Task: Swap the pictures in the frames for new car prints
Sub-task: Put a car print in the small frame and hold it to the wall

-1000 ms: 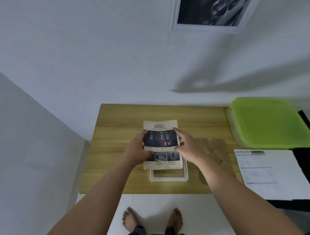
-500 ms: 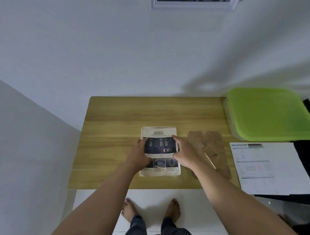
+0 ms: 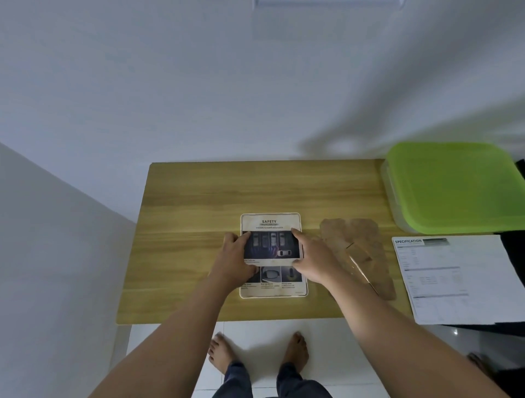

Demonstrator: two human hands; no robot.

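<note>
Printed car safety sheet [image 3: 272,224] in white rectangular frame [image 3: 273,297], picture centre, left hand [image 3: 234,258] and right hand [image 3: 314,262] pressing spread fingers on its sides

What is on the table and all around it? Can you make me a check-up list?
Surface: wooden table, with the work at its middle.
Job's things: Safety print lies flat inside the white frame; brown backing board lies to its right.
Clutter: Specification sheet and green-lidded box, both at the right.
Hands: left hand and right hand touch the print's side edges; pinching or pressing, cannot tell.
Cables: nothing seen.
Surroundings: white wall; wall frame edge at top; bare feet on white floor.
</note>
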